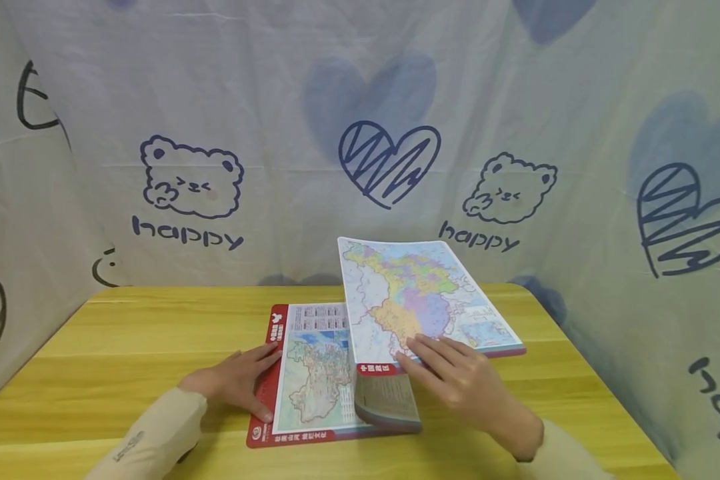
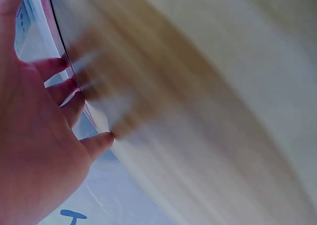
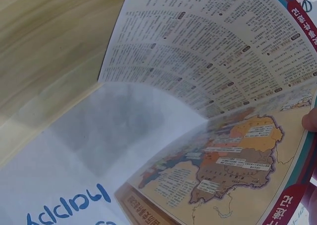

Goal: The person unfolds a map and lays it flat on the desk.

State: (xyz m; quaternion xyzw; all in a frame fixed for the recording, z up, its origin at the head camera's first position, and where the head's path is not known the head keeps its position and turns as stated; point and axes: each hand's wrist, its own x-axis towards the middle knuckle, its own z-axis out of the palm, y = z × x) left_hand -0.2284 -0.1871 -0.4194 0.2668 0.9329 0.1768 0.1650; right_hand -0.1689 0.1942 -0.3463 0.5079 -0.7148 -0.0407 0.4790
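Observation:
A folding map sheet with a red border lies on the table, its left panel (image 1: pixel 318 373) flat and face up. Another panel (image 1: pixel 408 293), with a coloured map of China, is raised and slants over the right side of the first. My left hand (image 1: pixel 234 380) rests on the red left edge, fingers spread and straight. My right hand (image 1: pixel 456 380) grips the raised panel's near edge, fingers on top; in the right wrist view a fingertip (image 3: pixel 310 121) presses its underside. That underside shows another map (image 3: pixel 237 160), joined at a crease to a curved text panel (image 3: pixel 198 51).
The yellow wood-patterned table (image 1: pixel 138 340) extends on both sides of the sheet. A pale curtain (image 1: pixel 288 133) printed with hearts, bears and lettering hangs behind the table and along its sides.

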